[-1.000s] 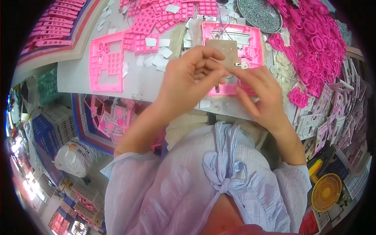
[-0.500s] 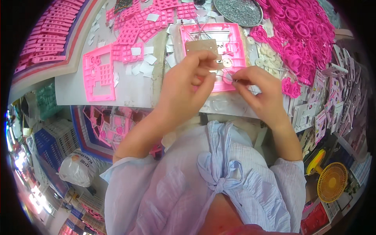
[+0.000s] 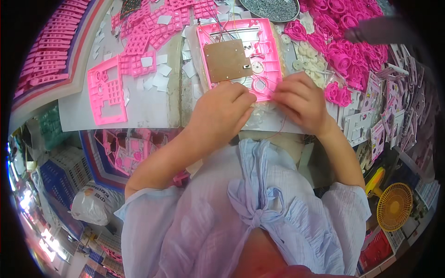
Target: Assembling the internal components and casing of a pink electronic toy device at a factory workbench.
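Note:
A pink plastic casing (image 3: 277, 55) lies in front of me on the table. Over its left part rests a brown circuit board (image 3: 227, 61), with wires running up from it. A white wheel (image 3: 257, 67) and a pink ring (image 3: 260, 85) sit in the casing to the board's right. My left hand (image 3: 223, 107) is closed at the casing's near edge, just below the board; what its fingertips hold is hidden. At the casing's near right corner my right hand (image 3: 301, 101) pinches thin wire, and a reddish strand (image 3: 281, 130) hangs beneath it.
Left of the casing lies another pink panel (image 3: 107, 92), near pink keypads (image 3: 137, 44) and white paper pieces. A tray of screws (image 3: 273, 9) stands behind. Pink rings (image 3: 340, 60) and pale wheels (image 3: 308, 58) pile up at right. A dark blurred shape (image 3: 382, 33) crosses the upper right.
My left hand has drawn back toward me off the circuit board, which now shows more fully. My right hand's fingers have curled in more. The dark blurred shape has come into view.

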The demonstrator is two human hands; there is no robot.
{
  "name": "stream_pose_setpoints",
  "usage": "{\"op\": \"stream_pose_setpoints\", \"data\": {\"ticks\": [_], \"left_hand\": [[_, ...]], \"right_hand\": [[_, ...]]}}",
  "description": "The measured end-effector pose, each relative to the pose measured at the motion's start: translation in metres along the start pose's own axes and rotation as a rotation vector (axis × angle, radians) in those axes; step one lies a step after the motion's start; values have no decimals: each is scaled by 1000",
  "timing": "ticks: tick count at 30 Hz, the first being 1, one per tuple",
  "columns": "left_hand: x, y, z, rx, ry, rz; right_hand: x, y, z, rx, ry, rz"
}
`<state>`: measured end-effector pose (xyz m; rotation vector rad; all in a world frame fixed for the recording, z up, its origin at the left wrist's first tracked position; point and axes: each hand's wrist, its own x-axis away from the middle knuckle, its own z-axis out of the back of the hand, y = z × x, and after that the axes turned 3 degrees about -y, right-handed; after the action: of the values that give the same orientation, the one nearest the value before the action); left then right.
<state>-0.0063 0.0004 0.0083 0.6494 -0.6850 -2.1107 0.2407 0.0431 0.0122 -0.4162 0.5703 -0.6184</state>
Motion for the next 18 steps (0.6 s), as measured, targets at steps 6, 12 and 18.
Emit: {"op": "stream_pose_setpoints", "data": {"ticks": [6,12,18], "left_hand": [[-3,-7,1,-59,-73,-55],[-5,-10,2,-65,-103,-74],[-10,-6,4,-256,-183,-207]], "right_hand": [[8,6,-4,-281,-36,-213],[21,7,-17,-178,62,-143],[30,-7,-8,307,42,-3]]}}
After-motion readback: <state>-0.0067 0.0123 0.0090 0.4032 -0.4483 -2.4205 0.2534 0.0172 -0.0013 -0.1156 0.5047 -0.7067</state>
